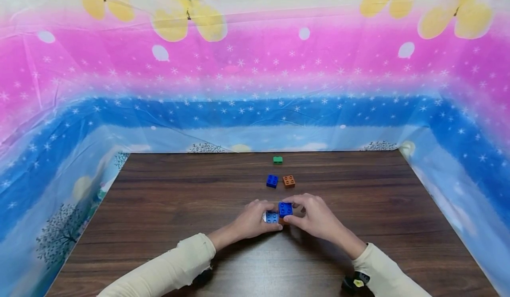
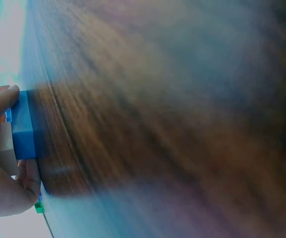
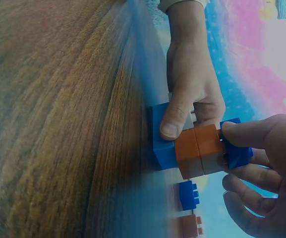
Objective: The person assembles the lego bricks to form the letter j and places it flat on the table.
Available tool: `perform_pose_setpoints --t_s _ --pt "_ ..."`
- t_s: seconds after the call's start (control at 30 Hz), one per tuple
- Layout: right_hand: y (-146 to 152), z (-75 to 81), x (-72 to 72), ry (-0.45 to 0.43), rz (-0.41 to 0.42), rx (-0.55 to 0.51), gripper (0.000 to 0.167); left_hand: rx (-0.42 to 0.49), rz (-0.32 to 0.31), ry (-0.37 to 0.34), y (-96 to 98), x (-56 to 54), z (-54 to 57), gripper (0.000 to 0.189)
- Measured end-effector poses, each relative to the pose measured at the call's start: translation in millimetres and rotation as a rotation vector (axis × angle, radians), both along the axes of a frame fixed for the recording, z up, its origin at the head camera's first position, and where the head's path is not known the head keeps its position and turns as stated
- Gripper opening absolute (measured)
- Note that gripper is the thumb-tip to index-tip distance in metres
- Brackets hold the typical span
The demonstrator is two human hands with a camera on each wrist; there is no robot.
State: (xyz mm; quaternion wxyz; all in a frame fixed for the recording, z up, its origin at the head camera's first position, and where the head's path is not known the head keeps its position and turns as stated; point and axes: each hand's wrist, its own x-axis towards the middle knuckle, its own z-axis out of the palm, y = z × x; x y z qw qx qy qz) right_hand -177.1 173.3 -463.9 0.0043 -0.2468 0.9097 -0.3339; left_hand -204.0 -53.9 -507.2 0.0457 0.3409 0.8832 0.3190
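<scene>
My left hand (image 1: 255,219) grips a light blue toy brick (image 1: 272,218) low on the table, thumb at the near side. Attached to it is a white brick (image 2: 5,148), partly hidden by the fingers. Two orange bricks (image 3: 200,148) are stacked on the light blue one. On top of them, a dark blue brick (image 1: 285,209) is pinched between thumb and fingers of my right hand (image 1: 316,217). In the right wrist view the dark blue brick looks slightly tilted against the upper orange brick; whether it is pressed fully down I cannot tell.
Beyond the hands, a loose dark blue brick (image 1: 272,181) and an orange brick (image 1: 288,181) lie side by side. A green brick (image 1: 277,160) is farther back on the brown wooden table (image 1: 179,177). Printed cloth (image 1: 239,111) surrounds the table's back and sides.
</scene>
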Motion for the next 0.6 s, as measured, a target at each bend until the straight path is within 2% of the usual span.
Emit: perform_pose_setpoints --t_s 0.33,0.6 --pt "-0.8 3.2 -2.9 0.012 -0.003 0.058 0.037 -0.007 -0.005 -0.005 0.2 0.0 0.9 0.031" --pt "-1.2 8.0 -5.9 -0.035 -0.001 0.074 0.036 -0.004 -0.008 -0.011 -0.3 0.3 2.4 0.029"
